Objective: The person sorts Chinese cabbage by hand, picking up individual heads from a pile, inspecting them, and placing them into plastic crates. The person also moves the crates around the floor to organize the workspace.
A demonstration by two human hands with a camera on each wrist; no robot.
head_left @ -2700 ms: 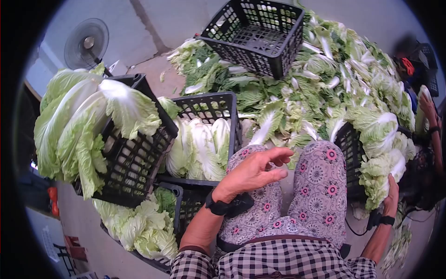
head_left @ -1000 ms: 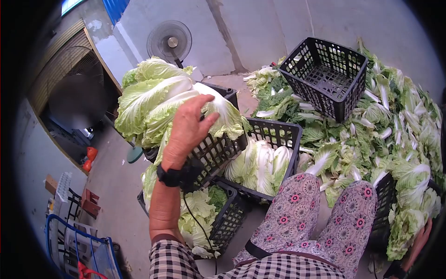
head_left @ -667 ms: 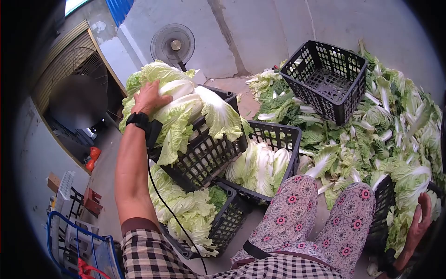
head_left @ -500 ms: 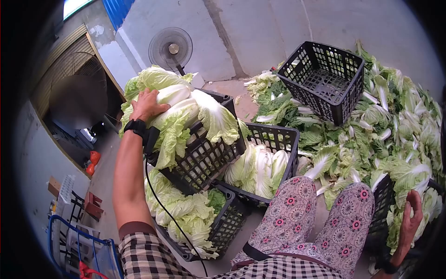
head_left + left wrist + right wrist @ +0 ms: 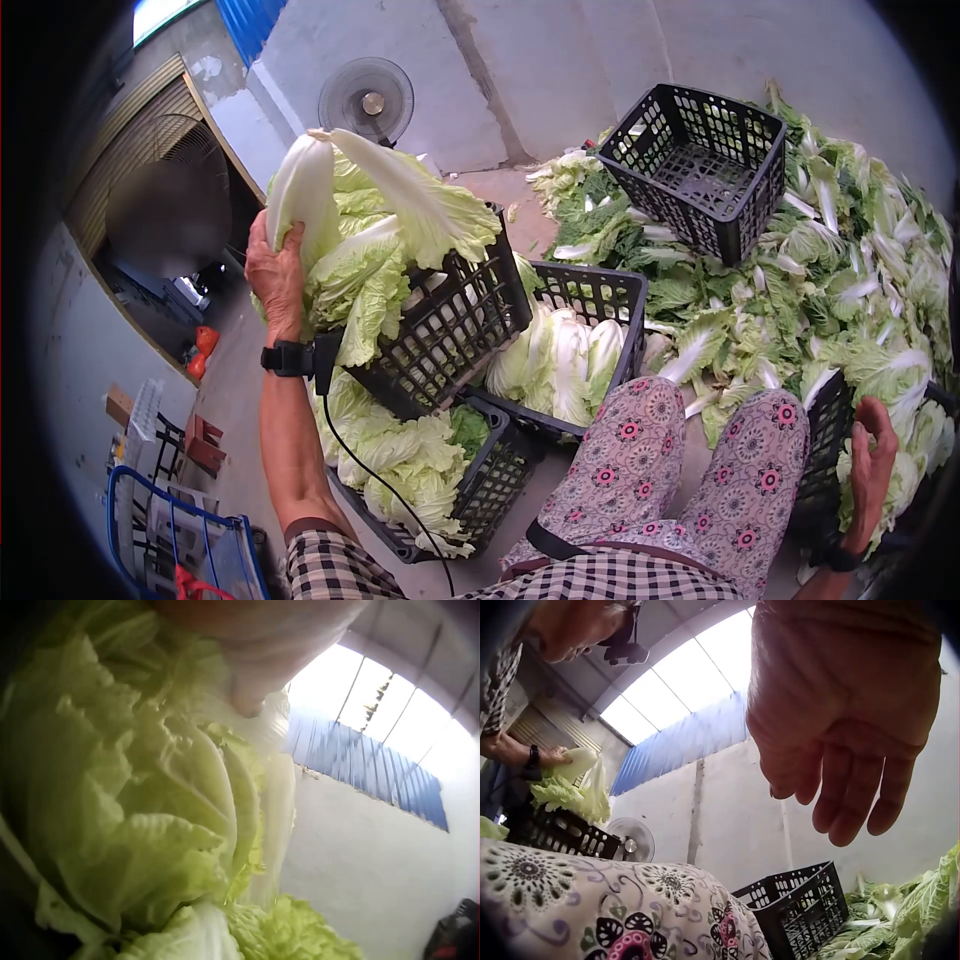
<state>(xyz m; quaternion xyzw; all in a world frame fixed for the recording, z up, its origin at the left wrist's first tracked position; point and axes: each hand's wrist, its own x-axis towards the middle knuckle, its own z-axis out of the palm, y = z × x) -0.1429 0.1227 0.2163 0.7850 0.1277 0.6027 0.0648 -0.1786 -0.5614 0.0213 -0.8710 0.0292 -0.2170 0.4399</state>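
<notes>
Left hand (image 5: 275, 275): fingers curled round the white base of a pale green napa cabbage head (image 5: 345, 225), held raised above a tilted black plastic lattice crate (image 5: 455, 320) stacked on further cabbage-filled crates. Right hand (image 5: 873, 460): fingers loose and relaxed, gripping nothing, resting against the loose green cabbages (image 5: 905, 400) piled over a black crate (image 5: 825, 440) beside the person's right knee.

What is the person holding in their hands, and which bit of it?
The left hand grips a napa cabbage near its white stem end, above a tilted black crate. The right hand hangs open, holding nothing.
</notes>
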